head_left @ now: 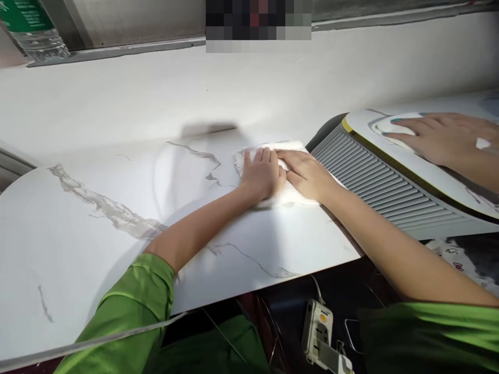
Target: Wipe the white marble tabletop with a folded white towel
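My left hand lies flat, fingers stretched out, on a white cloth that rests on the white marble-patterned tabletop. My right hand presses on the same cloth just to the right, its fingers extended and touching my left hand. Both arms wear green sleeves. The cloth sits at the table's far right, close to the wall and next to a grey ribbed appliance.
Another person's hand rests with a white cloth on the appliance's white top panel. A water bottle stands on the ledge at top left. A power strip lies below the table edge.
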A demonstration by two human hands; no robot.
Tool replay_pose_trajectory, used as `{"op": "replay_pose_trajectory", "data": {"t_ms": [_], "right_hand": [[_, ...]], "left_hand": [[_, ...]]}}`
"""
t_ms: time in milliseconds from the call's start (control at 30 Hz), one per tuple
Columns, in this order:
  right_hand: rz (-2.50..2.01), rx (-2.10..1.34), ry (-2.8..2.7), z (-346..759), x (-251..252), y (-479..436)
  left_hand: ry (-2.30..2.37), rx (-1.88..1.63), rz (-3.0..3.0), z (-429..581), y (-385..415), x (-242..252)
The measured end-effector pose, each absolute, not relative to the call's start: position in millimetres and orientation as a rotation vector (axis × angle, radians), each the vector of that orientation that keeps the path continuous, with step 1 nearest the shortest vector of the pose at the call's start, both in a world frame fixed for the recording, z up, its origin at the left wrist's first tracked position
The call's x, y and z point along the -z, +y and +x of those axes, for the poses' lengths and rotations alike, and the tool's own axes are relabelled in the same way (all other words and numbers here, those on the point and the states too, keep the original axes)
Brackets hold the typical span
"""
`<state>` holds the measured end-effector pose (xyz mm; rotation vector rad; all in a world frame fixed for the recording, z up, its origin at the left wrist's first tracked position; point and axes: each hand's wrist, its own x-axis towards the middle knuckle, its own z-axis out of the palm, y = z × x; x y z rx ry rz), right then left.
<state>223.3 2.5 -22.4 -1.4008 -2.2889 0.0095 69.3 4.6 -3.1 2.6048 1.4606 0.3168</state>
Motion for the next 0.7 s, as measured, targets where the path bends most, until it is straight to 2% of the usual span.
{"op": "replay_pose_trajectory", "data": {"t_ms": [367, 700], "right_hand": [[-1.496, -0.021, -2.312, 199.6, 20.5, 111.6], [-1.423, 0.047, -2.323, 189.2, 24.6, 98.1]], "left_hand": [[1.573, -0.336, 2.460, 55.6, 107.8, 5.2], [1.575, -0.288, 2.451, 43.7, 91.4, 1.0]]}}
